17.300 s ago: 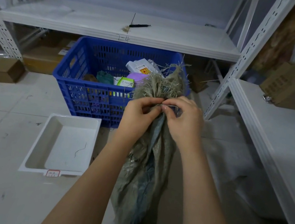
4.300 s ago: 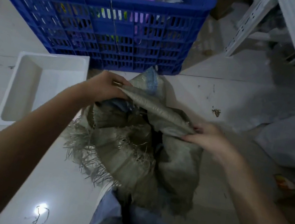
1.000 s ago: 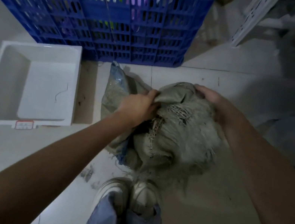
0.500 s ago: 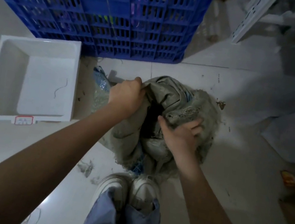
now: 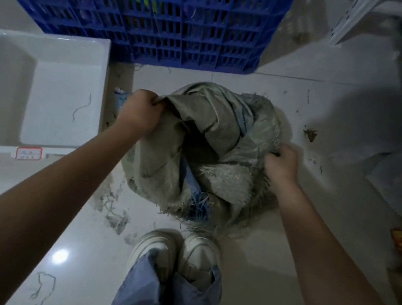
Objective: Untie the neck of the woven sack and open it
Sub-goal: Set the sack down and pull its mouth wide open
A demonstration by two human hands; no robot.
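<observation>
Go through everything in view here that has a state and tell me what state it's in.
Woven sack: untied, mouth pulled open, rim frayed.
Left hand: fist shut on the sack's rim.
Right hand: gripping the opposite rim.
White tray: upright, holds one loose strand.
Blue crate: upright, with items inside.

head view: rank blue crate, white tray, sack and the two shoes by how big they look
1. Blue crate, though cut off by the frame.
2. Sack and white tray look about alike; I would not rank them.
3. Shoes, smallest, despite being nearer the camera.
</observation>
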